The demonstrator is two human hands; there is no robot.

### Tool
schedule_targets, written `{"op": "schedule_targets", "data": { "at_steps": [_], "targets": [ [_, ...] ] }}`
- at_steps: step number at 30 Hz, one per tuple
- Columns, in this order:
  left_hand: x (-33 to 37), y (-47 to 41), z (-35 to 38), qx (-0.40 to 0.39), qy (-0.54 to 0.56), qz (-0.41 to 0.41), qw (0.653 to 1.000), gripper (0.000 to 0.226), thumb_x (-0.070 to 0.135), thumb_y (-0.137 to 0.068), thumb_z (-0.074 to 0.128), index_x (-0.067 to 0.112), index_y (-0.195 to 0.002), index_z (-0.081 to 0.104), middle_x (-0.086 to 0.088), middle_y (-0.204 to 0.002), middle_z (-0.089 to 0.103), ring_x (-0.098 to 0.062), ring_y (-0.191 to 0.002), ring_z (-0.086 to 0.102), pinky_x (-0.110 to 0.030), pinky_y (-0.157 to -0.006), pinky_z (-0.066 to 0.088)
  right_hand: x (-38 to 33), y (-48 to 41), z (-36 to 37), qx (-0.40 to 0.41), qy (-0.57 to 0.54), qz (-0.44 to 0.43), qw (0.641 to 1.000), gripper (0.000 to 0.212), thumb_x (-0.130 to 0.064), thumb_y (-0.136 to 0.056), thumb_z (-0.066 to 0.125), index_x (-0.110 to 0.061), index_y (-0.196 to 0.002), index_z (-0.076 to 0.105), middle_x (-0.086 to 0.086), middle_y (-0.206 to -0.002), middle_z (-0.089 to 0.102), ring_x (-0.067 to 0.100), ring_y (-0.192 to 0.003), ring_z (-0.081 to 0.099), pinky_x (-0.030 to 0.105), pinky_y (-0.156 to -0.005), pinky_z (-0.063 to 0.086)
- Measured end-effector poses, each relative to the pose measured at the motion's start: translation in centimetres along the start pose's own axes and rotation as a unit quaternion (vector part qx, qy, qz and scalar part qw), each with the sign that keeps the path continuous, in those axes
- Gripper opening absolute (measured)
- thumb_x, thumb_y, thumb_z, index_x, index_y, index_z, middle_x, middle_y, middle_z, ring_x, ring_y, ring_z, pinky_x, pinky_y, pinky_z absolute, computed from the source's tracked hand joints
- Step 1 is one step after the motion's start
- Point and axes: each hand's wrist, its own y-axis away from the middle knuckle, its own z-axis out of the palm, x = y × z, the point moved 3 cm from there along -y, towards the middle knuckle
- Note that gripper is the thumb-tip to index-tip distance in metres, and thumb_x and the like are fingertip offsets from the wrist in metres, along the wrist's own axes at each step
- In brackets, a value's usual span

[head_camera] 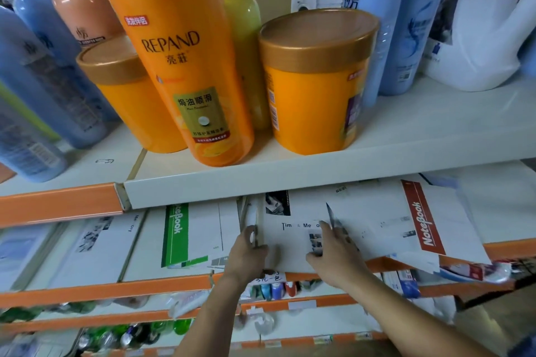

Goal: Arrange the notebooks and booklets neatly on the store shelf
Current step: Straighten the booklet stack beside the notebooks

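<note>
On the lower shelf (162, 287) lie flat white notebooks. A green-spined notebook (191, 233) sits left of centre, and a red-spined one (423, 223) lies askew at the right, overhanging the shelf edge. Between them is a white "Time & Memory" notebook (293, 235). My left hand (246, 252) grips the left edge of that notebook stack, thumb on top. My right hand (330, 252) pinches a thin booklet (333, 217) standing on its edge over the stack.
The upper shelf (319, 174) juts out above the notebooks and carries an orange REPAND bottle (179, 61), two orange tubs (313, 87), and blue and white bottles. More white notebooks (95, 246) lie at the left. Toothpaste and bottles fill the shelves below.
</note>
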Motion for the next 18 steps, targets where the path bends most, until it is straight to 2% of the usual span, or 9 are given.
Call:
{"op": "schedule_targets", "data": {
  "at_steps": [2, 3, 6, 8, 10, 12, 15, 17, 18],
  "targets": [
    [-0.2, 1.3, -0.5, -0.029, 0.039, -0.012, 0.999, 0.038, 0.006, -0.097, 0.051, 0.019, -0.133, 0.047, -0.013, -0.099, 0.065, -0.029, -0.060, 0.068, -0.040, -0.057, 0.057, 0.3, -0.5, 0.0, 0.005, -0.041, 0.031, 0.999, 0.084, -0.047, -0.089, 0.058, -0.021, -0.155, 0.013, 0.015, -0.154, 0.030, 0.037, -0.131, 0.046, 0.048, -0.105, 0.044],
    [-0.4, 1.9, -0.6, -0.034, 0.051, -0.012, 0.998, 0.033, 0.007, -0.099, 0.050, 0.019, -0.130, 0.047, -0.013, -0.099, 0.065, -0.029, -0.056, 0.068, -0.040, -0.055, 0.056, 0.5, -0.7, 0.1, 0.003, -0.051, 0.043, 0.998, 0.085, -0.050, -0.087, 0.057, -0.020, -0.154, 0.013, 0.016, -0.148, 0.035, 0.037, -0.126, 0.049, 0.047, -0.101, 0.047],
    [-1.4, 3.4, -0.3, -0.008, 0.031, 0.001, 0.999, 0.022, 0.013, -0.101, 0.051, 0.023, -0.120, 0.046, 0.000, -0.092, 0.063, -0.019, -0.058, 0.065, -0.023, -0.049, 0.052, 1.2, -1.7, 0.7, 0.004, -0.054, 0.059, 0.997, 0.084, -0.059, -0.072, 0.046, -0.014, -0.142, 0.034, 0.013, -0.130, 0.050, 0.033, -0.111, 0.058, 0.043, -0.090, 0.054],
    [-2.4, 4.1, 0.5, -0.028, 0.062, -0.008, 0.998, 0.019, 0.013, -0.100, 0.053, 0.017, -0.118, 0.050, -0.004, -0.089, 0.064, -0.022, -0.056, 0.064, -0.030, -0.048, 0.054, 1.4, -1.8, 0.8, 0.017, -0.066, 0.070, 0.995, 0.072, -0.049, -0.073, 0.048, -0.005, -0.130, 0.043, 0.013, -0.122, 0.054, 0.032, -0.105, 0.061, 0.036, -0.080, 0.052],
    [-3.6, 4.2, 1.3, -0.042, 0.083, -0.019, 0.995, 0.023, 0.014, -0.098, 0.054, 0.017, -0.121, 0.051, -0.010, -0.094, 0.068, -0.027, -0.057, 0.066, -0.037, -0.047, 0.055, 1.2, -1.4, 0.6, 0.027, -0.071, 0.080, 0.994, 0.052, -0.034, -0.082, 0.055, -0.002, -0.121, 0.044, 0.014, -0.119, 0.054, 0.033, -0.104, 0.060, 0.033, -0.075, 0.045],
    [-4.6, 4.0, 1.8, -0.041, 0.074, -0.026, 0.996, 0.028, 0.014, -0.101, 0.048, 0.023, -0.128, 0.047, -0.006, -0.102, 0.068, -0.028, -0.066, 0.070, -0.032, -0.048, 0.053, 1.0, -1.0, 0.6, 0.046, -0.073, 0.073, 0.994, 0.039, -0.029, -0.084, 0.056, -0.005, -0.113, 0.046, 0.012, -0.117, 0.054, 0.032, -0.105, 0.058, 0.035, -0.079, 0.047],
    [-5.2, 3.7, 2.0, -0.047, 0.055, -0.012, 0.997, 0.049, 0.010, -0.102, 0.043, 0.029, -0.147, 0.035, 0.001, -0.117, 0.066, -0.022, -0.087, 0.071, -0.031, -0.065, 0.060, 1.4, -0.9, 1.6, 0.066, -0.086, 0.073, 0.991, 0.036, -0.032, -0.081, 0.055, -0.011, -0.110, 0.053, 0.008, -0.112, 0.058, 0.031, -0.104, 0.059, 0.036, -0.085, 0.052],
    [-5.5, 3.9, 1.9, -0.073, 0.048, -0.011, 0.996, 0.066, 0.010, -0.103, 0.042, 0.044, -0.154, 0.016, 0.000, -0.124, 0.063, -0.019, -0.081, 0.068, -0.030, -0.062, 0.057, 2.0, -1.0, 2.3, 0.079, -0.124, 0.086, 0.985, 0.029, -0.036, -0.077, 0.054, -0.017, -0.098, 0.057, 0.004, -0.099, 0.064, 0.026, -0.087, 0.065, 0.039, -0.074, 0.058],
    [-5.6, 3.9, 1.8, -0.083, 0.048, -0.007, 0.995, 0.069, 0.011, -0.104, 0.042, 0.044, -0.157, 0.012, 0.001, -0.123, 0.063, -0.016, -0.075, 0.066, -0.027, -0.059, 0.055, 2.0, -0.6, 2.3, 0.088, -0.147, 0.094, 0.981, 0.023, -0.034, -0.078, 0.056, -0.017, -0.092, 0.058, 0.004, -0.092, 0.066, 0.024, -0.079, 0.066, 0.037, -0.067, 0.058]
  ]
}}
